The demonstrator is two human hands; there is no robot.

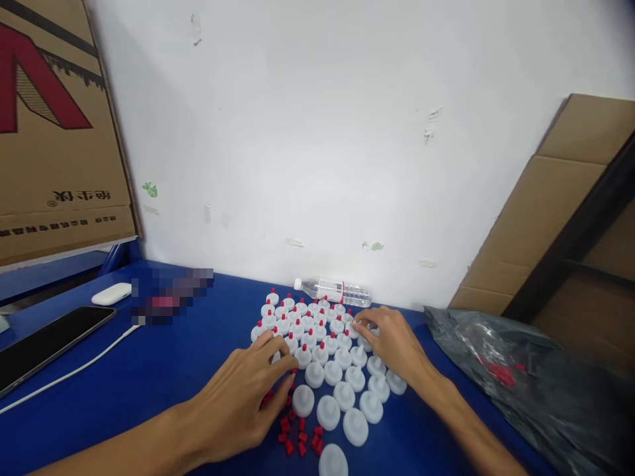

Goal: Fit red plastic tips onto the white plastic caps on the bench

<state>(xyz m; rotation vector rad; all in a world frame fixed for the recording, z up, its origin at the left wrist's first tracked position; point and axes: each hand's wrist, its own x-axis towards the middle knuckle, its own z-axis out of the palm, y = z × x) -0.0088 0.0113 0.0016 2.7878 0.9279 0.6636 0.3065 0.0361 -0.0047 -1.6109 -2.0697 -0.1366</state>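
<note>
Rows of white round nozzle lids stand spout-up on the blue table. Those toward the wall carry small red caps on their spouts; the nearer ones have bare spouts. My left hand is at the left side of the rows, above loose red caps. Its thumb and forefinger close around a bit of red, apparently a red cap. At the right of the rows is my right hand, thumb and forefinger pinched at a lid's spout. What sits between those fingertips is hidden.
A clear plastic bottle lies along the wall behind the lids. A dark grey plastic bag is at right, beside cardboard. On the left are a phone, a white case, a white cable and a printed carton.
</note>
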